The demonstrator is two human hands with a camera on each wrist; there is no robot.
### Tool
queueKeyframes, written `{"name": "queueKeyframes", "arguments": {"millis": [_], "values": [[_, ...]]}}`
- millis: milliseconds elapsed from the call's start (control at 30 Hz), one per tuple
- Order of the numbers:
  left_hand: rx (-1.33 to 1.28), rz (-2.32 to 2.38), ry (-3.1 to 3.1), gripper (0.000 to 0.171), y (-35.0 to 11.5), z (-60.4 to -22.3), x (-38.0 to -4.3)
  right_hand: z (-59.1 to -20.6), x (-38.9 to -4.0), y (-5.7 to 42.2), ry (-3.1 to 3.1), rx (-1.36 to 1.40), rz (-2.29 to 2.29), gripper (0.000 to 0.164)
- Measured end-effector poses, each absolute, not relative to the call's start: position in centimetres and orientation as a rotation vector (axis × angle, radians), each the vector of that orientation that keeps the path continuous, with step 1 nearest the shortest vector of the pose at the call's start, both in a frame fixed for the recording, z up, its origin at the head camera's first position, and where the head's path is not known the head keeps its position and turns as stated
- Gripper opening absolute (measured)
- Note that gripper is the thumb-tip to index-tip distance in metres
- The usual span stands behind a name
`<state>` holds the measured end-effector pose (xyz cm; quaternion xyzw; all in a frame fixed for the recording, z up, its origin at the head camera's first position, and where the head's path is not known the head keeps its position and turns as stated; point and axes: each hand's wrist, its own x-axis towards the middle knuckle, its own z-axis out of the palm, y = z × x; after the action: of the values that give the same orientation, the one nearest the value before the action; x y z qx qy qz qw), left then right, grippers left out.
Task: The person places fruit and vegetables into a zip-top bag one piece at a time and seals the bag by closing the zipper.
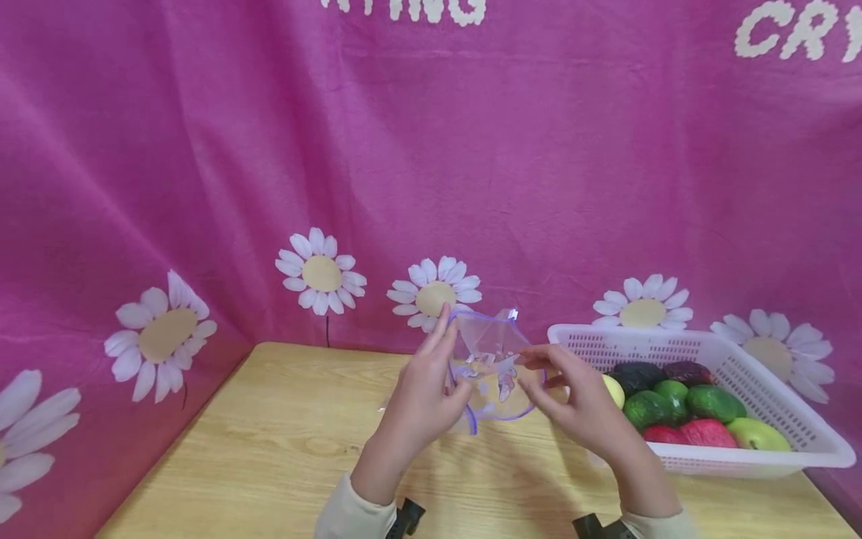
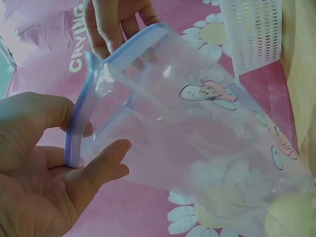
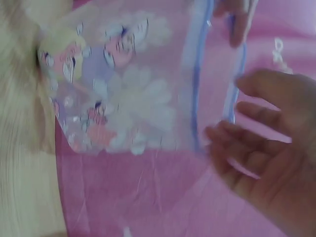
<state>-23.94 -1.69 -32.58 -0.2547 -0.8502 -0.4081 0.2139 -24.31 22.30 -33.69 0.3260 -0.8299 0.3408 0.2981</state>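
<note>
A clear zip bag with a blue-purple rim and cartoon prints stands mouth-up over the table between both hands. My left hand holds the left side of its mouth, the rim between thumb and fingers in the left wrist view. At the opposite side, my right hand has thumb and fingertips at the rim, pinching it; the right wrist view is blurred. The mouth gapes between them. Low in the bag, a round pale-yellow shape shows through the film in the left wrist view.
A white plastic basket stands on the right of the wooden table, holding green avocados, red fruits, a green apple and dark fruits. A pink cloth with daisies hangs behind the table.
</note>
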Motion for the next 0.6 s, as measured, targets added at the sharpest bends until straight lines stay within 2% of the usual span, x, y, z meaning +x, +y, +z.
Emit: {"name": "queueKeyframes", "arguments": {"millis": [67,200,367,600], "values": [[-0.716,-1.128,-2.355,0.075,-1.5,-32.6,-24.0,-33.7,-24.8,23.4,-2.14,0.769,0.937,0.023],[-0.741,-1.133,-2.352,0.074,-1.4,-32.6,-24.1,-34.5,-25.8,26.4,-2.165,0.487,0.849,0.021],[-0.784,-1.113,-2.332,0.073,-1.1,-32.9,-24.2,-36.8,-26.9,29.6,-2.539,0.277,0.695,0.035],[-0.799,-1.091,-2.347,0.073,-0.8,-33.1,-24.1,-39.3,-28.1,31.5,-2.866,0.307,0.584,0.057]]}}
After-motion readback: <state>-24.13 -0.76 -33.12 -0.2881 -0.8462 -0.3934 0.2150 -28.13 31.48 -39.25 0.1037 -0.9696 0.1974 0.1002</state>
